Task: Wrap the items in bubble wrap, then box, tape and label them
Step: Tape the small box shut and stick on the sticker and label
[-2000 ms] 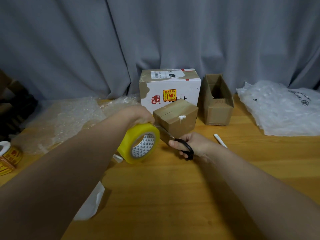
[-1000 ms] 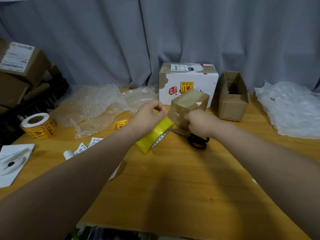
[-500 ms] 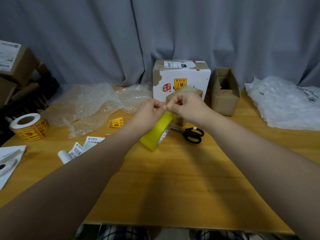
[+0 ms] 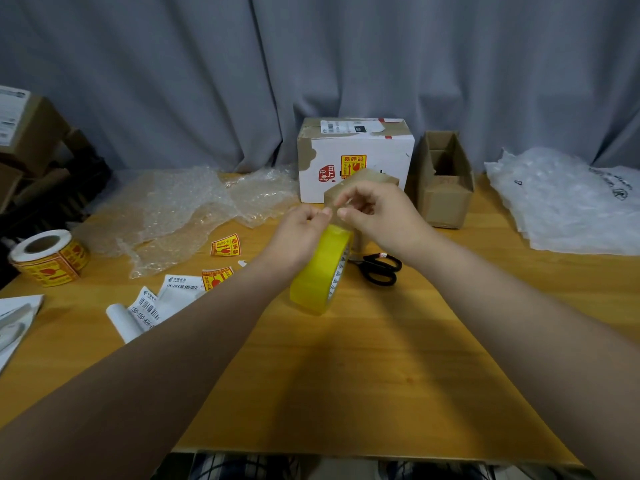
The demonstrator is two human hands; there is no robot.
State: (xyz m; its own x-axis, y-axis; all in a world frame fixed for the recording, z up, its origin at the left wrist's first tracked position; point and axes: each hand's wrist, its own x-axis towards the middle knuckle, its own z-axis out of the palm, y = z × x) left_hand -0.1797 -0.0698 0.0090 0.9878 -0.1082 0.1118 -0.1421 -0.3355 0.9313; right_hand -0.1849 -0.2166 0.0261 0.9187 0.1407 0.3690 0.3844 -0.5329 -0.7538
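Tape roll (image 4: 320, 268), yellow, is held tilted over the worktop's (image 4: 346, 375) middle, its top gripped in the curled fingers of the left hand (image 4: 301, 233). The right hand (image 4: 381, 213) pinches what looks like the loose end (image 4: 335, 207), probably to draw out a strip for the small brown box (image 4: 375, 176) just behind, toward the far edge. Scissors (image 4: 381, 268) lie just right of the roll, handy for cutting.

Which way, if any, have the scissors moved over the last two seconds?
Yes. The scissors have gone down from the right hand onto the table, and now lie flat in front of the white box, just right of the yellow tape roll.
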